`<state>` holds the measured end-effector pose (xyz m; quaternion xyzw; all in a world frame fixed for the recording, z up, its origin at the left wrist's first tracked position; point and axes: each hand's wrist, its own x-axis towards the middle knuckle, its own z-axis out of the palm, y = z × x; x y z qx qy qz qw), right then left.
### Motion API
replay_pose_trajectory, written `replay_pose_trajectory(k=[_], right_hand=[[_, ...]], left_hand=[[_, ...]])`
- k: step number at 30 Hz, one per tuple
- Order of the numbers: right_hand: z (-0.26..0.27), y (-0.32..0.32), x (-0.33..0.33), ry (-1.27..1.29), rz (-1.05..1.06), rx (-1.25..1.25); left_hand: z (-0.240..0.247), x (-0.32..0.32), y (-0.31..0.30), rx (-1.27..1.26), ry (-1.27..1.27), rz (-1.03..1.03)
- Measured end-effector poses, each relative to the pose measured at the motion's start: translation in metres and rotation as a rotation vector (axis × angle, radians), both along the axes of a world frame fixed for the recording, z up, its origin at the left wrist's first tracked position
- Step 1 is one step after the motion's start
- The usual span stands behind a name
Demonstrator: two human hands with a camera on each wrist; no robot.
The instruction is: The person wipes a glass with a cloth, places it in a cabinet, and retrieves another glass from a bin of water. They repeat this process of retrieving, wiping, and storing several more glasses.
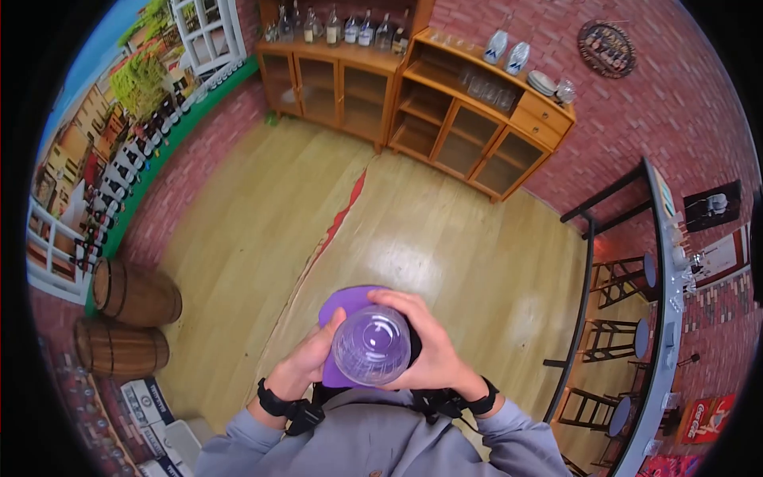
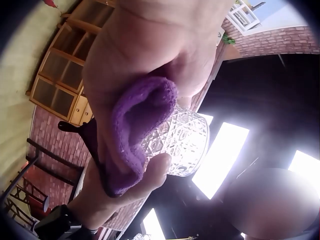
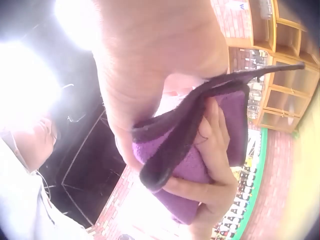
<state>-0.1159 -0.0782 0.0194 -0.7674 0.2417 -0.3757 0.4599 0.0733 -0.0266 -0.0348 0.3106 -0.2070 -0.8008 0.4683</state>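
Observation:
A clear glass with a cut pattern (image 1: pixel 372 344) is held in front of the chest, one round end facing the head camera. A purple cloth with a dark edge (image 1: pixel 338 306) is bunched about it. From the left side, my left hand (image 1: pixel 306 354) grips the cloth against the glass; in the right wrist view its fingers (image 3: pixel 215 145) curl over the cloth. My right hand (image 1: pixel 433 350) holds the glass from the other side, its thumb (image 2: pixel 159 170) at the patterned wall in the left wrist view. Folds of cloth (image 2: pixel 145 120) hide part of the glass there.
Wooden cabinets (image 1: pixel 469 119) with bottles and glassware stand along the far brick wall. Two barrels (image 1: pixel 131 318) are at the left. On the right runs a long bar counter (image 1: pixel 666 342) with several stools (image 1: pixel 628 342). A red strip (image 1: pixel 342 215) crosses the floor.

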Motion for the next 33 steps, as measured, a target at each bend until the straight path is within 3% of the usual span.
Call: replay_pose_trajectory(k=[5,12,14,19,21,23,27,29,33], right_hand=[[-0.022,-0.053,0.023,-0.034,-0.133,0.066],[-0.059,-0.150,0.050,-0.172,-0.261,0.068],[-0.057,-0.190,0.049,-0.197,-0.224,0.194],[-0.047,-0.273,0.028,-0.214,-0.320,0.131],[-0.046,-0.301,0.021,-0.227,-0.339,0.246],[-0.049,-0.327,0.018,-0.222,-0.379,0.275],[-0.055,-0.367,0.017,-0.200,-0.447,0.336],[-0.059,-0.386,0.021,-0.185,-0.477,0.353],[-0.055,-0.429,0.027,-0.134,-0.496,0.295]], left_hand=[[-0.002,0.009,-0.046,0.080,0.128,0.138],[-0.005,0.008,-0.141,0.040,-0.075,0.276],[0.004,0.003,-0.181,0.071,-0.132,0.328],[0.018,-0.009,-0.273,0.001,-0.304,0.271],[0.017,-0.016,-0.306,-0.041,-0.379,0.234],[0.005,-0.017,-0.330,-0.139,-0.624,0.221],[0.020,-0.017,-0.369,-0.104,-0.678,0.148],[0.030,-0.018,-0.390,-0.235,-0.803,0.131],[0.010,0.000,-0.439,-0.143,-0.658,0.145]])
